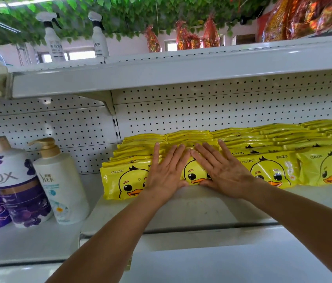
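Your left hand [166, 172] and right hand [225, 172] are pressing flat, fingers straight and gripping nothing, on packs [120, 180] near the front edge of the shelf [201, 207], partly covering them.

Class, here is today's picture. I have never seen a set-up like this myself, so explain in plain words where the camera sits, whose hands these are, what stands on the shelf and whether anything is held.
There is no machine here. A person wears one wide-angle camera on the head, looking forward and down, so the two bare arms reaching in are the wearer's own. The left hand and the right hand lie flat, fingers straight, on the rows of yellow duck-printed packs that fill a white shop shelf. The hands press on the packs; nothing is lifted or clasped. To the left stand a purple Lux bottle and a white pump bottle. Two spray bottles stand on the shelf above.
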Action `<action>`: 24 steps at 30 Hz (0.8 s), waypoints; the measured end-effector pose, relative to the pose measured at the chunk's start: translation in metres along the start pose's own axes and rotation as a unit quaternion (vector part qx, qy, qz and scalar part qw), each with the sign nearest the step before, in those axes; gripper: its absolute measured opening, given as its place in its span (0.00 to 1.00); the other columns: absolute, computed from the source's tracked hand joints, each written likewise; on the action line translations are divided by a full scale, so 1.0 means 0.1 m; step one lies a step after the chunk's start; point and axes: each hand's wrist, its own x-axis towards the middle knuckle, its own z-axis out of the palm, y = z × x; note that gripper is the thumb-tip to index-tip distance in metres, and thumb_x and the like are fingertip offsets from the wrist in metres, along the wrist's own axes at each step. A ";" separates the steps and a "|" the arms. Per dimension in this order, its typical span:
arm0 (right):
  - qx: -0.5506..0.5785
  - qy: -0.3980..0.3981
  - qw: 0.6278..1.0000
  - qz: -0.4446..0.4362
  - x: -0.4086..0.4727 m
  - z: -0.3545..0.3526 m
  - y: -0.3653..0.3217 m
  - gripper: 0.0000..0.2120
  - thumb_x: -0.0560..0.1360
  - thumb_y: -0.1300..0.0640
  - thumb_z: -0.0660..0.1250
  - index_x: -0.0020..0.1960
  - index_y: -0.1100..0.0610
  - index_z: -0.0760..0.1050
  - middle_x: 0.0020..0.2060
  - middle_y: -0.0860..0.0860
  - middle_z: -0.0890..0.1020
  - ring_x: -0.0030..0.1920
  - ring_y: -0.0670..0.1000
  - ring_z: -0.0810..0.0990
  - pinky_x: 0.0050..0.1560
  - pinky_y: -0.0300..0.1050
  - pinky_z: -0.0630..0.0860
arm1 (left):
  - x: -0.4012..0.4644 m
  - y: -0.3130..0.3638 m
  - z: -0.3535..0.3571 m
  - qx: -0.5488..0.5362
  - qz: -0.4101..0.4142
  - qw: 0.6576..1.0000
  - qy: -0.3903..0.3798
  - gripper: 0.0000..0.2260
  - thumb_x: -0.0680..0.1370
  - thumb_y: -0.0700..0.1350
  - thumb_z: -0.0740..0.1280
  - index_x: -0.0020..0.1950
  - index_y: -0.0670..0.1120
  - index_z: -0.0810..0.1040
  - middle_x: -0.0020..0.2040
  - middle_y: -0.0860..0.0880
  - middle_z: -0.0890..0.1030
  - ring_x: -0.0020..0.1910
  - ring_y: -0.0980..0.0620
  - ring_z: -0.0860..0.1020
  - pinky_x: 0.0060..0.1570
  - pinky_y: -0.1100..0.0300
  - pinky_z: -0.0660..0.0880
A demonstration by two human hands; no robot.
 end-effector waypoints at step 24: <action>0.083 0.058 0.994 0.049 -1.48 -0.02 1.44 0.29 0.75 0.41 0.54 0.73 0.52 0.62 0.71 0.54 0.68 0.69 0.57 0.69 0.70 0.62 0.55 | 0.44 1.32 -0.48 -0.154 0.047 0.979 0.128 0.37 0.73 0.62 0.67 0.76 0.48 0.57 0.75 0.45 0.66 0.73 0.43 0.67 0.71 0.42 0.50</action>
